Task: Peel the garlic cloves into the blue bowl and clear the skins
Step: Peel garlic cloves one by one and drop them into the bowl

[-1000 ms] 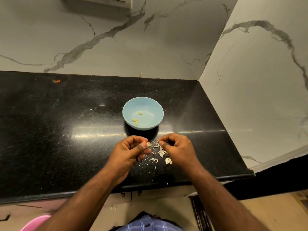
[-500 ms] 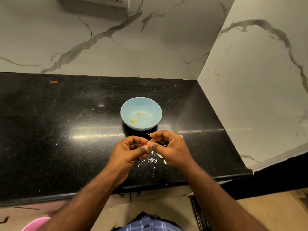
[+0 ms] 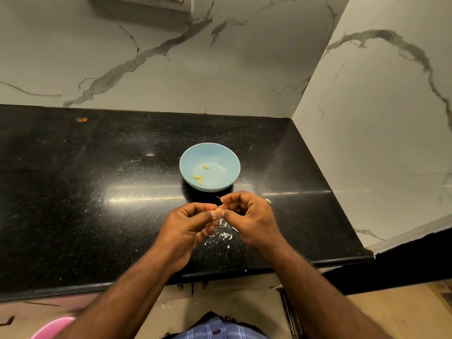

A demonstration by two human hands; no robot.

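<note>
**Garlic clove held between both hands, just short of the blue bowl**

Black speckled stone forms the countertop (image 3: 73,204), which runs into a corner of pale marble-look wall (image 3: 220,57) with grey veins. A strip of reflected light lies across the stone near its middle.

On the counter stands the blue bowl (image 3: 227,157), upright, with three peeled yellow garlic cloves (image 3: 199,178) lying inside: two touching each other near the front left of the bowl's floor, one apart from them nearer the centre.

Just in front of the bowl, above the counter, both hands meet. The left hand (image 3: 188,226) has its fingers curled, thumb and forefinger pinched together at the tip. The right hand (image 3: 252,216) is curled too, its fingertips brought against those of the left. Between them sits a small pale garlic clove (image 3: 218,210) (mostly hidden by the fingertips, so how much skin remains on it cannot be told). A thin wisp of skin (image 3: 218,197) sticks out beyond the right forefinger.

Below the hands, white skins (image 3: 226,236) lie scattered on the stone, with finer flecks around them. One more scrap (image 3: 268,200) shows just beyond the right hand's knuckles.

At the far left of the counter is a small orange speck (image 3: 82,119). A pink rim (image 3: 52,327) shows at the bottom left, below the counter's edge.
</note>
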